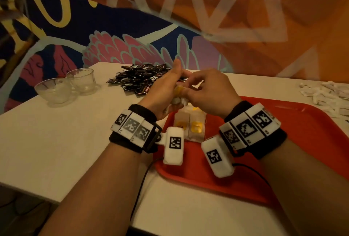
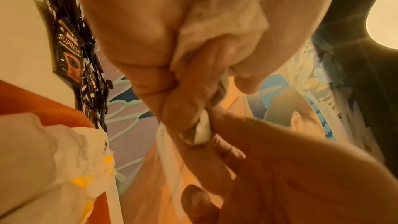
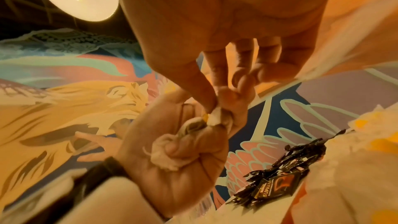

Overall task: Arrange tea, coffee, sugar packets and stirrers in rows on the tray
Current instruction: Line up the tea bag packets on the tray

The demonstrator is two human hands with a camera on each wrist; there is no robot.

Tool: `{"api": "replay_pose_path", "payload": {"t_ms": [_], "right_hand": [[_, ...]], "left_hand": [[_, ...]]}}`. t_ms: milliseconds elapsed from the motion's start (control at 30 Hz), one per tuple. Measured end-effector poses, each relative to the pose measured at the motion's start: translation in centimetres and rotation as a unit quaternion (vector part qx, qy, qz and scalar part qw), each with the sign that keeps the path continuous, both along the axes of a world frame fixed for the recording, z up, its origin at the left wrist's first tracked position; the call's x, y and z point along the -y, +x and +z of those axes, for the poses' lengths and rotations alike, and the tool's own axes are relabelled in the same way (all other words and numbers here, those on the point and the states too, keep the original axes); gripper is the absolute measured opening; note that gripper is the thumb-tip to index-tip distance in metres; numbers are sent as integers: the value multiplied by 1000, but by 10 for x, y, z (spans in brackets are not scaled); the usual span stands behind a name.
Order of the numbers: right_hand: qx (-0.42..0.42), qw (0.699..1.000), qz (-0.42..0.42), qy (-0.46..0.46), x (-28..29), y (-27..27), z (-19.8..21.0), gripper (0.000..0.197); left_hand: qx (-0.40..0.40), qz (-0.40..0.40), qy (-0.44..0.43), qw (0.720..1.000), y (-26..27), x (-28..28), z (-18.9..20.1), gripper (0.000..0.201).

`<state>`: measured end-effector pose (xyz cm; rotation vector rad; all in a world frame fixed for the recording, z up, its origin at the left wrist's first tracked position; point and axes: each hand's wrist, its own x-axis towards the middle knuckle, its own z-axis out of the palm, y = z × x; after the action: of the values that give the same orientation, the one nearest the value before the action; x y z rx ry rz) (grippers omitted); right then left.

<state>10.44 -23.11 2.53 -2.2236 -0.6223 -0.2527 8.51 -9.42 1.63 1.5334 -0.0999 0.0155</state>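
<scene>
— What's over on the left of the tabletop [image 1: 56,132]?

— Two glass cups [image 1: 66,86], then a heap of black coffee sachets [image 1: 137,79]. None of that is on the tray yet.

— And the hands?

— They meet above the tray's far edge. The left hand [image 1: 162,94] is curled round a bunch of tea bags [image 2: 224,23], crumpled in its palm. The right hand [image 1: 209,92] has thumb and forefinger pinched on the corner of one bag [image 3: 215,118], as if to draw it from the bunch.

— How will those handle?

— Light and soft, I'd say, thin paper that crushes and could tear if tugged. The strings look apt to tangle. Best taken by a top corner or the tag, then laid flat.

— Anything on the tray?

— The red tray [image 1: 283,141] holds two tea bags [image 1: 188,126] side by side, touching, yellow tags up, near its left end. That row has barely begun.

— Further right?

— A pile of white packets [image 1: 324,96] on the tabletop beyond the tray; sugar or stirrers, I cannot tell.
</scene>
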Motion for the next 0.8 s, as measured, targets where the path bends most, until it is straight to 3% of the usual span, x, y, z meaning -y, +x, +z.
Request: {"api": "replay_pose_path", "payload": {"t_ms": [133,267,400,500,667,800], "right_hand": [[-11,992,-18,121,8,10,4,12],[-45,981,-5,188,11,13,3,11],[-58,985,15,159,12,14,-1,25],[-76,986,26,143,14,14,-2,38],[-51,985,15,163,12,13,-1,8],[-49,990,13,134,15,13,-2,4]], "left_hand": [[42,6,-2,999,2,-5,0,29],[105,78,18,991,8,-9,-4,8],[124,103,-6,987,12,-10,-7,12],[139,92,24,986,11,-10,-6,8],[167,89,52,981,11,-9,-6,9],[179,105,34,978,14,-11,-7,7]]}}
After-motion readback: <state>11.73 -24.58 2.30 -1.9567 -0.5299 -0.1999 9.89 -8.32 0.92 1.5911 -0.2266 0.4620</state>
